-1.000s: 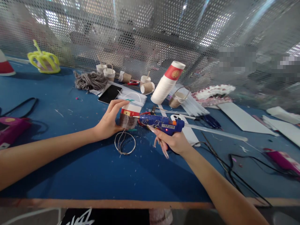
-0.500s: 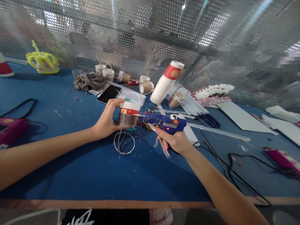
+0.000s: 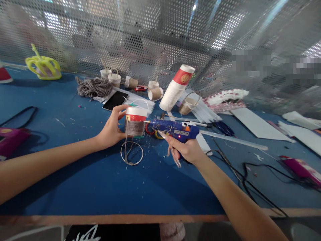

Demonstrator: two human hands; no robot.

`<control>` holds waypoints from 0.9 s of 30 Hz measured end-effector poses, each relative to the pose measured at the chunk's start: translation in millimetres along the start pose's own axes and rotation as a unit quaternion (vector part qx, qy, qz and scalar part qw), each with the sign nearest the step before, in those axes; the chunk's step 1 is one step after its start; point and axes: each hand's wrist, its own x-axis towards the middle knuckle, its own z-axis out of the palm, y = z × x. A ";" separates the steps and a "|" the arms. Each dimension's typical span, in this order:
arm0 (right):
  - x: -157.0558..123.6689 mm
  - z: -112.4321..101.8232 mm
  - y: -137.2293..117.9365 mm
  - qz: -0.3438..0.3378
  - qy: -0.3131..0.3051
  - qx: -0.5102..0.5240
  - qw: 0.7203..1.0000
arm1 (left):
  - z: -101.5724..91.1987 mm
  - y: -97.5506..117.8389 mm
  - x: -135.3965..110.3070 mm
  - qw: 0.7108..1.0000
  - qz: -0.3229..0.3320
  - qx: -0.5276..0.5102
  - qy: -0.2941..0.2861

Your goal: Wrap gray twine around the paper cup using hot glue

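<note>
My left hand (image 3: 111, 129) is closed around the left side of a paper cup (image 3: 136, 123), white and red above, with grey-brown cord wound round its lower part. A thin white loop rises over the cup's top. From the cup a loose length of cord (image 3: 132, 152) hangs down and curls on the table. My right hand (image 3: 187, 149) grips a blue hot glue gun (image 3: 173, 129), its small light glowing red. The gun's metal nozzle points left at the cup, right by the top edge of the wound cord. A long clear glue stick (image 3: 233, 140) sticks out of its back.
Behind the cup are a phone (image 3: 115, 100), a bundle of grey cord (image 3: 94, 87), a leaning stack of paper cups (image 3: 173, 92) and several small wrapped cups. Black cables (image 3: 243, 177) trail on the right. Purple pouch-like objects (image 3: 12, 140) lie at both sides. A perforated metal screen (image 3: 140, 40) stands behind.
The cup has turned slightly in my left hand, its printed mark and hanging cord shifting left. The glue gun's nozzle has stayed close to the cup.
</note>
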 end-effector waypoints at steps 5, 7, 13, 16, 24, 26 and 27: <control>0.0 -0.2 0.6 -0.001 -0.001 0.009 1.000 | 2.9 -5.8 -0.9 1.000 0.006 -0.013 0.018; 0.5 -0.5 0.9 -0.011 -0.003 0.006 1.000 | 4.2 -6.9 -0.4 0.999 0.014 -0.018 0.029; 2.2 -0.8 1.7 -0.018 -0.005 0.011 1.000 | 4.6 -9.2 2.3 0.996 0.073 -0.021 0.036; 2.0 -0.5 1.0 -0.018 0.000 0.017 1.000 | 3.5 -10.1 2.4 0.997 0.073 -0.022 0.030; 1.2 -0.4 -1.7 -0.018 0.005 0.027 0.999 | 4.0 -11.1 1.3 0.996 0.068 -0.054 0.033; 1.2 -0.5 -1.4 -0.018 0.003 0.027 0.999 | 3.9 -10.9 1.6 0.995 0.070 -0.056 0.035; 1.2 -0.5 -1.4 -0.017 0.003 0.027 0.999 | 3.7 -10.8 1.7 0.995 0.072 -0.056 0.035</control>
